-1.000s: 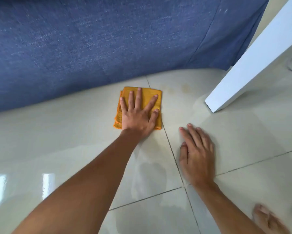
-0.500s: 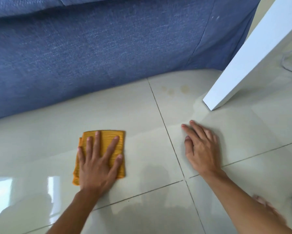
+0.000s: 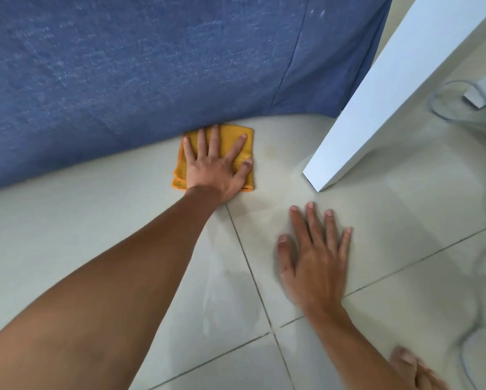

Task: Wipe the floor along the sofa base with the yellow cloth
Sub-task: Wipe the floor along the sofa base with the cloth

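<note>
A folded yellow cloth [image 3: 244, 137] lies flat on the pale tiled floor [image 3: 81, 220], its far edge touching the base of the blue fabric sofa [image 3: 151, 66]. My left hand [image 3: 218, 164] presses down on the cloth with fingers spread, fingertips reaching the sofa's bottom edge. My right hand [image 3: 318, 254] rests palm-down on the bare tile to the right and nearer to me, fingers apart, holding nothing.
A white furniture leg [image 3: 377, 108] slants down to the floor right of the cloth. Faint yellowish stains [image 3: 271, 149] mark the tile between cloth and leg. Grey cables [image 3: 458, 105] loop at the far right. A bare foot [image 3: 416, 370] shows at the bottom right.
My left hand has pushed the cloth away from me and to the right, from the open tile up against the sofa base. My right hand stays planted on the floor.
</note>
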The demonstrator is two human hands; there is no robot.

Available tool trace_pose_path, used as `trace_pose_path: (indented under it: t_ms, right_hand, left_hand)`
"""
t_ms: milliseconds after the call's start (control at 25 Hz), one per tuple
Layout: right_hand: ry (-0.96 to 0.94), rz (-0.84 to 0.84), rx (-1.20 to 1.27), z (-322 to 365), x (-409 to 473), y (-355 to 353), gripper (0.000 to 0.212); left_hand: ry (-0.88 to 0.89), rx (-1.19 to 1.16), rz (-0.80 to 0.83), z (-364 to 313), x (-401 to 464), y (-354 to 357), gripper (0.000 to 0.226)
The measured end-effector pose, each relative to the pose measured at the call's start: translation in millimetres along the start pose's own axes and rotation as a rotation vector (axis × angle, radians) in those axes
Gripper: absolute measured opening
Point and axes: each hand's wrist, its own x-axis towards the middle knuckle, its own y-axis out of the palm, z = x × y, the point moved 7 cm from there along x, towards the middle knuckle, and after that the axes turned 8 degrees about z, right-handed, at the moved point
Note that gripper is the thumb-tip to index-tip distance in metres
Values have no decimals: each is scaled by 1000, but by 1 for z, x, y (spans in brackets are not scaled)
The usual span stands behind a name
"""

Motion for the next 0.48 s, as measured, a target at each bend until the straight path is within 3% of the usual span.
trace_pose_path:
  t_ms: [120,280,360,480]
  right_hand:
    - [39,-18,51,-4,1,-6,56]
    - [38,-9,89,-6,1,-16,53]
    - [-24,50,44,-11,1,-17,55]
    - [-129,96,-7,-21,1,-17,57]
  left_hand:
    - [145,26,5,-30,-19,5,65]
    - [264,23,-45,-12,-118,24,61]
    - [213,34,-38,30,-160,35,61]
    - [-7,3,-23,104,-174,33,61]
